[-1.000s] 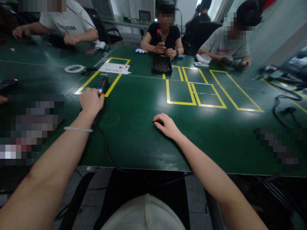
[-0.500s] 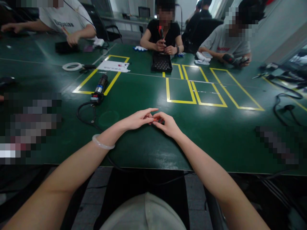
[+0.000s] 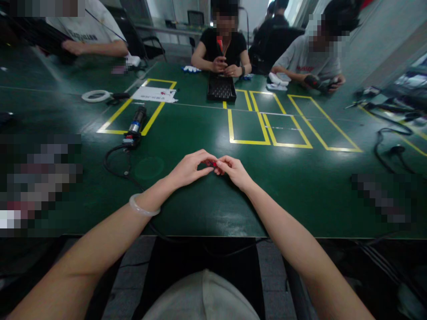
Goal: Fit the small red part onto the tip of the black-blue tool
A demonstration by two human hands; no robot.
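Observation:
A small red piece (image 3: 215, 164) is held up between my two hands above the green table. It is mostly covered by fingers, so its kind cannot be made out. My left hand (image 3: 191, 168) comes from the left, curved, with its thumb and fingertips closing on the piece. A pale translucent bangle (image 3: 144, 209) circles my left wrist. From the other side my right hand (image 3: 235, 171) pinches the piece between thumb and fingers. The fingertips of both hands meet there.
A cylindrical corded tool (image 3: 135, 124) lies left on the green table (image 3: 200, 209), near yellow tape outlines (image 3: 250, 143). Farther back are a white paper (image 3: 153, 94), a white cable coil (image 3: 96, 96) and a black tray (image 3: 221, 89). Several people sit across, one holding a red-and-black tool (image 3: 219, 44).
My left index finger, stretched out before, now bends down to the red piece. More red shows between my fingertips. Across the table at left, a person's arm and dark object have shifted.

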